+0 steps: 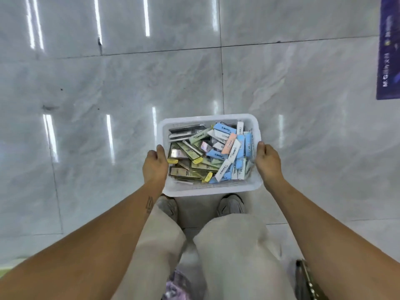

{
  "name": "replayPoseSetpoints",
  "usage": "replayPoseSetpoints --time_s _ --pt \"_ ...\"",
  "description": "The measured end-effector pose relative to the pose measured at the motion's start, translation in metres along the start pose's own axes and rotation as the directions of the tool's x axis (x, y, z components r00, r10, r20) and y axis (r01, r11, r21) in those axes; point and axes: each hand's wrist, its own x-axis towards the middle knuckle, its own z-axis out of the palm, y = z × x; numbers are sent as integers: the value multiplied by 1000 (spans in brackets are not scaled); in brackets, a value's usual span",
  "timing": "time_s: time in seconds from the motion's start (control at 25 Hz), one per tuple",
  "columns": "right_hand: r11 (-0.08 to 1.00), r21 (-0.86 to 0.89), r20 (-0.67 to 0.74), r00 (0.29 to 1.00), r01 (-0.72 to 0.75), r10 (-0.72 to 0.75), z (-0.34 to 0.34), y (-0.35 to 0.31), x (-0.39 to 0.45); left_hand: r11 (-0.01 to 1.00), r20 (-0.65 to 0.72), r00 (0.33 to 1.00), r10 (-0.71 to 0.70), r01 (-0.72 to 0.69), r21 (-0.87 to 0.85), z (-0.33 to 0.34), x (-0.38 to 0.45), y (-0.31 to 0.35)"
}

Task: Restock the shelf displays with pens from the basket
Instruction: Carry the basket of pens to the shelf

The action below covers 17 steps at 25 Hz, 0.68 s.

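Note:
A white plastic basket is held low over the floor in front of my feet. It is full of several boxed pen packs: green and gold ones on the left, blue, white and pink ones on the right. My left hand grips the basket's left rim with the thumb over the edge. On the opposite rim my right hand holds on the same way. No shelf display is in view.
Glossy grey marble floor tiles stretch all around. A purple banner or mat lies at the far right edge. My shoes and beige trousers are just below the basket. A dark object shows at the bottom right.

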Motion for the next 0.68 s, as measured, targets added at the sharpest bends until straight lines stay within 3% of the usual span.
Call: replayPoseSetpoints --time_s 0.32,0.68 --pt "959 246 -100 988 142 -120 -156 -186 -100 954 -207 945 253 -280 -112 -148 -133 182" --pt "914 319 -161 965 249 -207 -264 -400 -92 893 -260 911 321 -382 -239 -236 -139 388"
